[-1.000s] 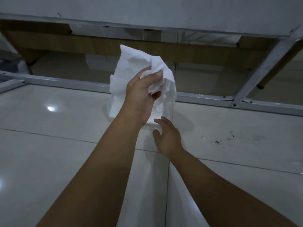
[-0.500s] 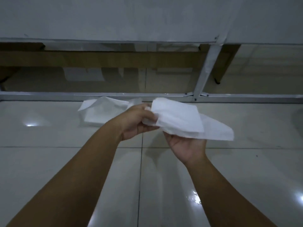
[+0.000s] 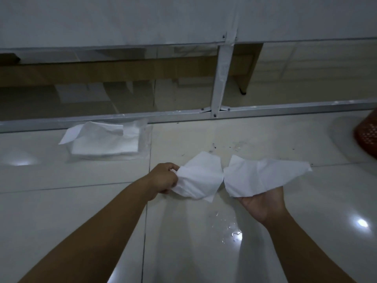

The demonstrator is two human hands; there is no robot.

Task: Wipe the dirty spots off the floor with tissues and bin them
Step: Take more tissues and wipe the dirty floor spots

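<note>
Floor (image 3: 81, 201): glossy, smooth pale tile, with dark gritty specks (image 3: 213, 147) and a wet sheen near the centre. Tissues (image 3: 201, 177): soft matt white paper, creased; spare stack (image 3: 106, 141) in clear glossy plastic wrap. Frame rail (image 3: 285, 110): matt grey metal; basket (image 3: 367, 135): red woven plastic mesh.

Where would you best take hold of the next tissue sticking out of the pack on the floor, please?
Pinch the loose flap that sticks up and out at the left end of the tissue pack, coming from above left; the rest lies flat inside the clear wrapper.

Glossy pale tile floor (image 3: 61, 211), light glare at 4 o'clock. Metal frame rail (image 3: 285, 109) at 12; wooden furniture (image 3: 122, 72) behind.
</note>
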